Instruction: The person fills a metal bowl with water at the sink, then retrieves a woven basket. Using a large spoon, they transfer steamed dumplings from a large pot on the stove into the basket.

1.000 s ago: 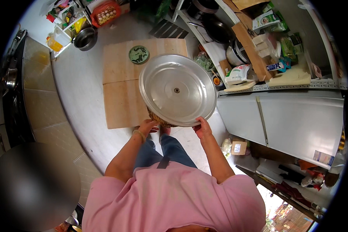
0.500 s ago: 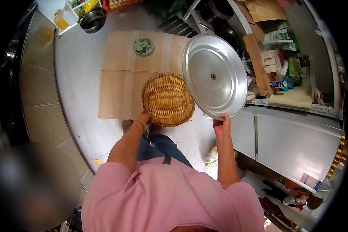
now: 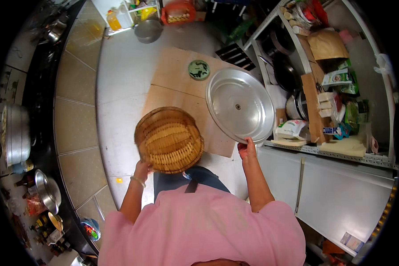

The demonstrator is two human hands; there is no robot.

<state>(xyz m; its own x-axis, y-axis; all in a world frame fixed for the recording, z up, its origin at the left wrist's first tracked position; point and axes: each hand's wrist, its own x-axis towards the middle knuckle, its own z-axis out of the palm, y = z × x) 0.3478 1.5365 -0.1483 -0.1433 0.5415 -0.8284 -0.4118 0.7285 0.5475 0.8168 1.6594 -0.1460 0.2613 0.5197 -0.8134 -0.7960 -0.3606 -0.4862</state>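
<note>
Left hand (image 3: 144,170) is closed on the near-left rim of a woven basket (image 3: 168,142), right hand (image 3: 247,148) on the near rim of a round metal lid (image 3: 241,106); fingers beneath both rims are largely hidden, so the exact grip cannot be confirmed. The basket lies between the hands, far and right of the left hand, which is nearer it. The lid, tilted, extends beyond the right hand, its longer visible axis running far-left to near-right.

The tan board (image 3: 173,66) is seamed; it bears 1 round green object (image 3: 198,70).
</note>
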